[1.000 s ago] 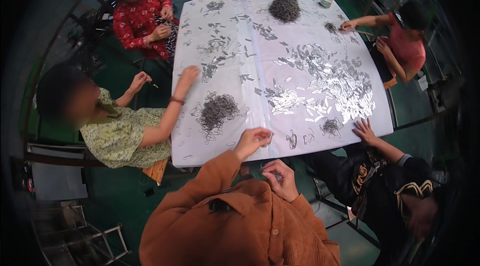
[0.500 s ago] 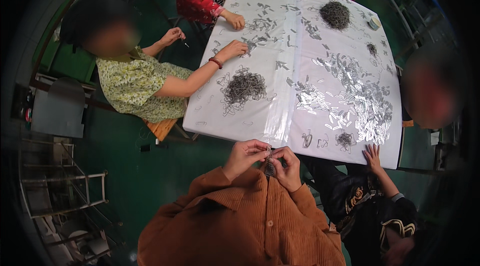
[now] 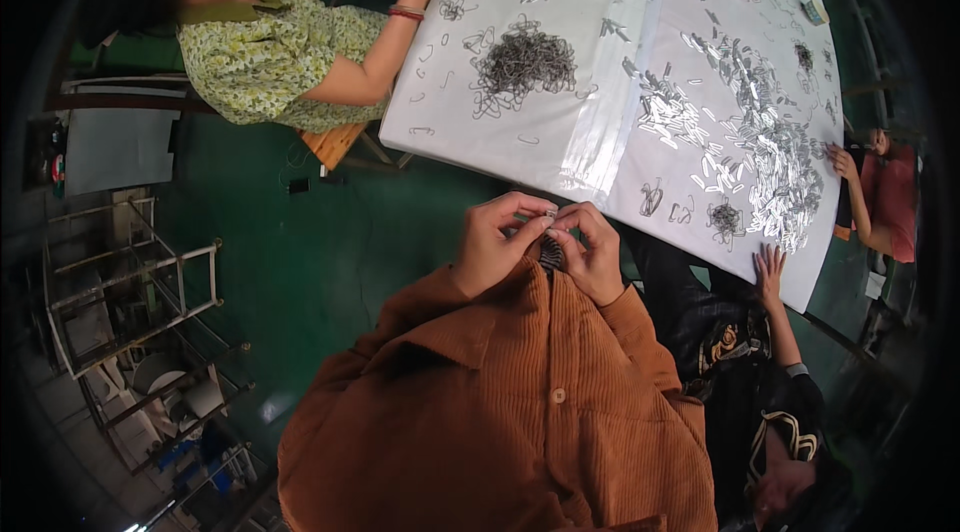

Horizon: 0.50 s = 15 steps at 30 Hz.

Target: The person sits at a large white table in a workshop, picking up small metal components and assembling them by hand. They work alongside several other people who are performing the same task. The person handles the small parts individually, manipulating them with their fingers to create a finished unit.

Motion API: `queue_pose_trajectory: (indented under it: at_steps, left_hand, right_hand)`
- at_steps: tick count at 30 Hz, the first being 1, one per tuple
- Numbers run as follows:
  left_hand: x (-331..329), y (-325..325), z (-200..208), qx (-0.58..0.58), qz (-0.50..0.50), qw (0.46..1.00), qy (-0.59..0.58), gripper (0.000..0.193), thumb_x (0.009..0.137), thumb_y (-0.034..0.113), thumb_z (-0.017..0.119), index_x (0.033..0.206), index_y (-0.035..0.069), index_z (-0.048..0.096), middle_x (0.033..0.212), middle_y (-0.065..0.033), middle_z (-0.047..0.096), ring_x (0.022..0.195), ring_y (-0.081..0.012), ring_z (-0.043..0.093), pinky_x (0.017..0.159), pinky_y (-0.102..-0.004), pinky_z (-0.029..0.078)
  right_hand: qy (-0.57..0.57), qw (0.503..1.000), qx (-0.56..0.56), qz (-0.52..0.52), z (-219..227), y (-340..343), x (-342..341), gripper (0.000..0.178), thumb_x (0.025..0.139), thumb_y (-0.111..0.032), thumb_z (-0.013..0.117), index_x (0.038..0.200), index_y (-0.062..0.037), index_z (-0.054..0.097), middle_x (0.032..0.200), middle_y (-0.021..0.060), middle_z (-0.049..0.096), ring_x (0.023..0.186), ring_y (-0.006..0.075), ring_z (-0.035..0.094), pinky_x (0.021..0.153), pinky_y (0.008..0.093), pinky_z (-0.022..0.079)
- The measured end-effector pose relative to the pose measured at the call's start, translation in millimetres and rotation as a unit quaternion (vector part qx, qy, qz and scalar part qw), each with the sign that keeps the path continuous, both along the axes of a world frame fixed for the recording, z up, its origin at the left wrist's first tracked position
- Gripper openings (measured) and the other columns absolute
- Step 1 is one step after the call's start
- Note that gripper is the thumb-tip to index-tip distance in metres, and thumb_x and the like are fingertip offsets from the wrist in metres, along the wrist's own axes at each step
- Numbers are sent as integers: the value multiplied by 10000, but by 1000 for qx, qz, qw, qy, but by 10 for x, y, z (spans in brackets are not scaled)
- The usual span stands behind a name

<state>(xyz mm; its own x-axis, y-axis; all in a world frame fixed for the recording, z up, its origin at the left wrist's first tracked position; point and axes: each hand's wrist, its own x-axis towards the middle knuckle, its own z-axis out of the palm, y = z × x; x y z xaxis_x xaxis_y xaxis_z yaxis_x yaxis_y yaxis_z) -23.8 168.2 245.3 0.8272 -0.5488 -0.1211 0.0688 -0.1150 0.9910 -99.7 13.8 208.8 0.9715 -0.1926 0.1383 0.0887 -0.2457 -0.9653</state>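
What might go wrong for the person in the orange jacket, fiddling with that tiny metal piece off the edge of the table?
1. The left hand and right hand pinch the small metal piece over the green floor, not over the white table; if it slips, it may be hard to find.
2. The piece looks thin, so it might prick a fingertip.
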Motion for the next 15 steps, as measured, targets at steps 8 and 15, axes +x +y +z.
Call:
queue_pose_trajectory:
  at_steps: [8, 15]
  left_hand:
    - [-25, 236, 58, 3, 56, 997, -61, 124, 856, -68, 612, 974, -44, 643, 950, -107, 667, 883, -145, 666, 762, -242, 541]
    - [-86, 371, 48, -1, 100, 993, -69, 136, 844, -83, 621, 971, -42, 644, 965, -108, 668, 874, -144, 668, 750, -237, 540]
  right_hand:
    - [89, 991, 99, 5, -476, -5, 683, 77, 855, -13, 598, 902, 16, 652, 874, 78, 635, 790, 168, 611, 707, 287, 485]
    - [36, 972, -230, 22, -1545, 409, 1943, 91, 814, -101, 630, 872, -43, 668, 853, 153, 617, 720, 324, 629, 661, 397, 504]
